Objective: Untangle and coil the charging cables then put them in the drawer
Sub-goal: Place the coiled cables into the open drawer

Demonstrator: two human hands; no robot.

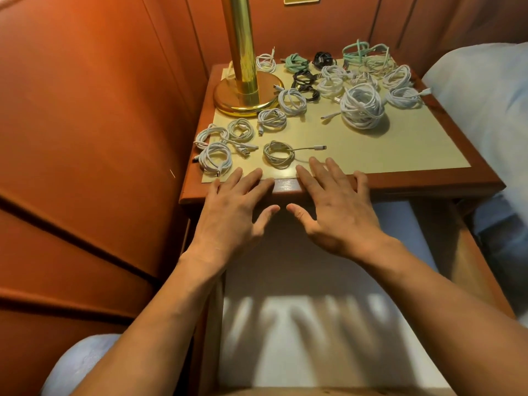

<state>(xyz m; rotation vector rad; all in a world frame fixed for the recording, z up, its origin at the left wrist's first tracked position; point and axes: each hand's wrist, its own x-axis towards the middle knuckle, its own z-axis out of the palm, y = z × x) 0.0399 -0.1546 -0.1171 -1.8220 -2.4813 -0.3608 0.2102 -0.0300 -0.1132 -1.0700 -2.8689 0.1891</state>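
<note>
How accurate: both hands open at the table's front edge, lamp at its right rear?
Wrong on the lamp: the head view shows it at the left rear. The left hand and right hand are open at the table's front edge.

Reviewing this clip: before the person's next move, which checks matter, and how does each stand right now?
1. Hands free: ok. The left hand and right hand are open and hold nothing.
2. Drawer open: ok. The drawer is pulled out below the hands.
3. Room in drawer: ok. No cable shows in its visible part.
4. Nearest cable coiled: ok. The near coil is wound, with one plug end sticking out to the right.
5. Big bundle neatly coiled: cannot tell. It is thick and looks loosely wound.
6. Back pile untangled: cannot tell. Its cables overlap.
</note>
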